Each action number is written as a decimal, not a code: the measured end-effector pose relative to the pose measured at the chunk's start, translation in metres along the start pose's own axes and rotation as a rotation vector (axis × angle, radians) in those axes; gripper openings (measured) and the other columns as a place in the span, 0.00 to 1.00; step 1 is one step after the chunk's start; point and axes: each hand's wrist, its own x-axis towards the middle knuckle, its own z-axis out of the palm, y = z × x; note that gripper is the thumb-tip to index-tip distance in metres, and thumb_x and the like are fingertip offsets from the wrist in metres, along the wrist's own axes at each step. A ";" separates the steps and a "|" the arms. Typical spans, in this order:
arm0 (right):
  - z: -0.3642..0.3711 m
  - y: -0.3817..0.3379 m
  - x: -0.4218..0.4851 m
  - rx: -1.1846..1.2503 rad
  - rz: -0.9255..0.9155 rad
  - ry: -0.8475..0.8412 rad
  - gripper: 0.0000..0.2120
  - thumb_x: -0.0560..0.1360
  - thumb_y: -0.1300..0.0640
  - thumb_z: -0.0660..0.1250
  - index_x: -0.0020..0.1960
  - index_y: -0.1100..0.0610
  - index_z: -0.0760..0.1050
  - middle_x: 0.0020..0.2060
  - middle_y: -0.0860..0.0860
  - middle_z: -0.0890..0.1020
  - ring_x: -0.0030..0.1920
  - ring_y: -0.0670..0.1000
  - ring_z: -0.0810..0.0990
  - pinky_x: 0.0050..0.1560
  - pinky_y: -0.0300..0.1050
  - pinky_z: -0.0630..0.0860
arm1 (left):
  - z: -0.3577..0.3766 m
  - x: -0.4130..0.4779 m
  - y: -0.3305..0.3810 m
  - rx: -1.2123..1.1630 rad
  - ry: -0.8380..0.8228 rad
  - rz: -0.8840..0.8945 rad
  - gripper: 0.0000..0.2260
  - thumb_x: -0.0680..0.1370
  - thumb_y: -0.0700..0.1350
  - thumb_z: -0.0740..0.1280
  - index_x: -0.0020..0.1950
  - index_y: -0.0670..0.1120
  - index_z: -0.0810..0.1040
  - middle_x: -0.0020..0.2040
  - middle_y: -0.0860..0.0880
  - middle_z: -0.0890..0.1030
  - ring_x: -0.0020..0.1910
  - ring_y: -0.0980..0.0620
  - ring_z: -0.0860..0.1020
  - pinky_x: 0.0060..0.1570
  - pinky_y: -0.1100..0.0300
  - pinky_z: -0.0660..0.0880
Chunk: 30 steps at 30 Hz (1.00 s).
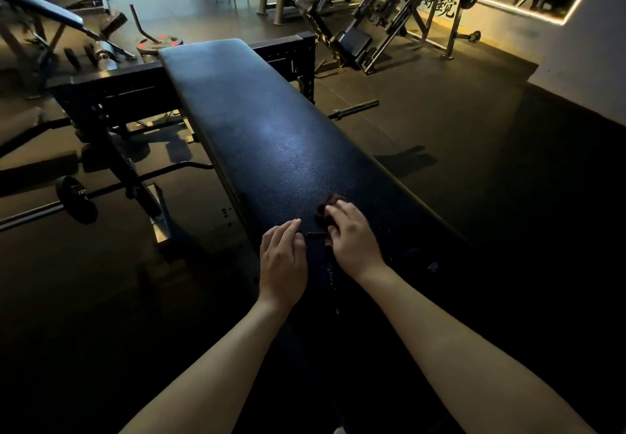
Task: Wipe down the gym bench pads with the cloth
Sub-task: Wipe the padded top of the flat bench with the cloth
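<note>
Both forearms are extended over the bench pad [271, 129]. Left hand [283, 259] is laid flat, fingers open, on the pad's near end; just beside it, right hand [352, 237] is pressed over a bunched dark-red cloth [327, 206].

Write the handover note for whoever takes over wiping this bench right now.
Right hand: pressing the dark reddish cloth onto the near part of the bench pad, fingers over it.
Left hand: flat on the pad beside it, holding nothing.
Done: cannot tell which areas are already wiped; the light is dim.
Left: judging by the cloth's position, the long stretch of pad toward the far end probably needs wiping.
</note>
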 end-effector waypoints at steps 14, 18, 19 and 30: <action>0.033 -0.055 -0.045 0.044 -0.277 -0.224 0.20 0.79 0.62 0.65 0.70 0.57 0.74 0.72 0.54 0.72 0.73 0.54 0.67 0.75 0.44 0.61 | -0.043 -0.054 -0.031 -0.119 -0.004 -0.095 0.20 0.83 0.36 0.60 0.75 0.43 0.70 0.72 0.48 0.73 0.69 0.59 0.66 0.72 0.70 0.58; 0.025 -0.041 -0.017 0.048 -0.088 -0.032 0.19 0.78 0.63 0.65 0.69 0.61 0.75 0.69 0.59 0.73 0.71 0.60 0.69 0.75 0.50 0.62 | -0.052 -0.052 -0.034 -0.139 -0.061 -0.088 0.19 0.84 0.38 0.60 0.75 0.42 0.71 0.72 0.47 0.73 0.72 0.54 0.68 0.72 0.70 0.58; 0.026 -0.041 -0.013 0.031 -0.017 -0.010 0.19 0.79 0.62 0.64 0.70 0.61 0.73 0.71 0.59 0.71 0.73 0.60 0.66 0.76 0.50 0.60 | -0.055 -0.051 -0.036 -0.150 -0.072 -0.090 0.18 0.84 0.39 0.60 0.75 0.42 0.71 0.72 0.47 0.73 0.72 0.54 0.69 0.72 0.71 0.58; 0.057 -0.094 -0.043 0.189 -0.144 -0.230 0.22 0.80 0.59 0.63 0.74 0.56 0.70 0.75 0.55 0.67 0.77 0.53 0.61 0.77 0.43 0.55 | -0.070 -0.037 -0.037 -0.596 -0.009 -0.343 0.18 0.83 0.47 0.60 0.72 0.48 0.75 0.68 0.50 0.77 0.68 0.56 0.75 0.72 0.52 0.68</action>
